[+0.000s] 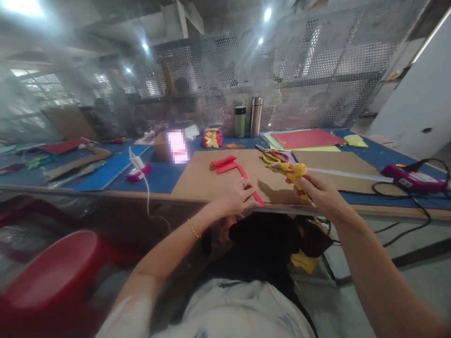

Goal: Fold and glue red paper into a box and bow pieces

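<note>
In the head view my right hand (pixel 316 191) is wrapped round the handle of a yellow hot glue gun (pixel 291 172), with a long clear glue stick (pixel 348 174) running out of its back end. My left hand (pixel 239 196) rests at the cardboard's front edge, its fingers bent over a narrow red strip (pixel 258 197). Whether the fingers pinch the strip or only press it down is hard to see. The strip runs back to a folded red piece (pixel 224 164) lying on the brown cardboard (pixel 200 180). Behind the glue gun lie scissors (pixel 276 156) with red and yellow handles.
Purple power box (pixel 414 177) with black cables sits at the right. Red and yellow sheets (pixel 306 139) lie at the back right, near a steel flask (pixel 256 117) and a green bottle (pixel 240 122). A blue board (pixel 109 170) and a white plug (pixel 136 162) are leftward; a red stool (pixel 56 267) stands below.
</note>
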`<state>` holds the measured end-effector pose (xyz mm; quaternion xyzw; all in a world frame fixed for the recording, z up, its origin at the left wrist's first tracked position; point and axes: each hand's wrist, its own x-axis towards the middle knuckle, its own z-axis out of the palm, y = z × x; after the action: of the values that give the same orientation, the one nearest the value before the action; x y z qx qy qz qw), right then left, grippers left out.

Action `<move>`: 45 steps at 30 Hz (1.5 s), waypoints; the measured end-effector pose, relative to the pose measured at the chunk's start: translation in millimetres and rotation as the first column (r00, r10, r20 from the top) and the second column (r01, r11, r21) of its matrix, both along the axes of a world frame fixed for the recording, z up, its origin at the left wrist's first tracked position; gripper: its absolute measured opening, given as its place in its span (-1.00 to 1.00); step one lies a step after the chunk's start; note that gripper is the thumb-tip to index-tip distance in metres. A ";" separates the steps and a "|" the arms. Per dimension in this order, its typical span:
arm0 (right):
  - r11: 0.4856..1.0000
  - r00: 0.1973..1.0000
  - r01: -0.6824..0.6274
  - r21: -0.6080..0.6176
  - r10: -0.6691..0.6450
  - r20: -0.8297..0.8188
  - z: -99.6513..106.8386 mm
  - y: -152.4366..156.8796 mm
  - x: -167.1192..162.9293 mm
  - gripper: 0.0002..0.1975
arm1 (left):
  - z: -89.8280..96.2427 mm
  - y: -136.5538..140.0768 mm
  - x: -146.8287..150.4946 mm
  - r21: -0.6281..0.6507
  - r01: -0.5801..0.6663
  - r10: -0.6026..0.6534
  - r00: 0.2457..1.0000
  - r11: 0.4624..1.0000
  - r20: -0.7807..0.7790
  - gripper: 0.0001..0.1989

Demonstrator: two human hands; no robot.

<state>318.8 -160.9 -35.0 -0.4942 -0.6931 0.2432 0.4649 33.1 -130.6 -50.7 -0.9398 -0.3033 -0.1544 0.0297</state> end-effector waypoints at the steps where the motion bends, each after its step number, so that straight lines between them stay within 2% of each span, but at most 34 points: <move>1: 1.000 1.000 -0.001 0.001 0.001 -0.007 0.0 0.2 -1.0 -0.33 | -1.2 -0.2 2.3 0.001 -0.007 0.007 1.000 1.000 0.001 -0.56; 10: 1.000 1.000 -0.010 -0.001 0.010 -0.005 -2.1 0.5 -0.2 -0.36 | -8.0 -4.1 16.1 0.027 -0.132 0.134 0.989 0.991 -0.063 -0.33; 19: 1.000 1.000 -0.005 -0.007 0.005 0.017 2.6 -3.9 -0.1 -0.39 | -13.8 -0.7 12.4 0.071 -0.100 0.103 0.994 0.992 -0.045 -0.37; 23: 1.000 1.000 -0.005 -0.007 0.005 0.021 5.1 -6.4 0.1 -0.39 | -11.5 -3.4 5.1 0.051 -0.074 0.076 0.996 0.996 -0.041 -0.35; 25: 1.000 1.000 -0.006 -0.007 0.006 0.012 3.0 -5.1 0.3 -0.39 | -6.5 -4.6 -1.8 -0.004 -0.054 0.054 0.998 0.999 -0.040 -0.30; 27: 1.000 1.000 -0.013 -0.011 0.013 -0.007 -0.7 -1.8 0.3 -0.37 | 0.8 -3.8 -10.7 -0.114 -0.038 0.034 0.999 0.993 -0.040 -0.26; 31: 1.000 1.000 -0.006 0.006 0.006 -0.017 -5.1 6.0 2.5 -0.33 | 13.5 8.3 -32.3 -0.364 -0.004 0.007 1.000 0.931 0.005 -0.21; 35: 0.997 0.998 0.061 0.052 -0.063 0.032 3.9 5.8 12.0 -0.40 | 12.7 27.1 -52.1 -0.476 0.117 -0.002 0.972 0.872 0.235 -0.35; 39: 0.990 0.985 0.132 0.048 -0.137 0.110 15.7 2.6 29.9 -0.51 | 9.5 34.2 -62.3 -0.596 0.277 0.058 0.875 0.753 0.480 -0.25; 40: 0.987 0.977 0.156 0.042 -0.161 0.140 16.7 4.0 36.0 -0.54 | 10.9 34.6 -63.0 -0.605 0.270 0.105 0.853 0.749 0.511 -0.25; 41: 0.980 0.964 0.193 0.038 -0.197 0.177 16.6 6.8 42.7 -0.58 | 13.4 35.4 -62.8 -0.589 0.219 0.152 0.843 0.778 0.515 -0.28; 42: 0.970 0.945 0.240 0.043 -0.243 0.218 15.6 11.0 49.9 -0.63 | 16.8 36.7 -61.8 -0.539 0.126 0.192 0.847 0.833 0.495 -0.35; 44: 0.931 0.876 0.353 0.090 -0.363 0.317 11.4 22.5 64.5 -0.72 | 24.7 41.6 -57.4 -0.338 -0.120 0.253 0.888 0.934 0.383 -0.56; 45: 0.914 0.835 0.382 0.137 -0.405 0.373 8.6 28.7 71.4 -0.76 | 28.4 44.9 -54.1 -0.217 -0.230 0.290 0.906 0.949 0.309 -0.62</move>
<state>390.2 -132.2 -26.4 -0.6512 -0.6624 0.0183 0.3700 -21.0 -85.7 -22.3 -0.8493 -0.4392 -0.2802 -0.0852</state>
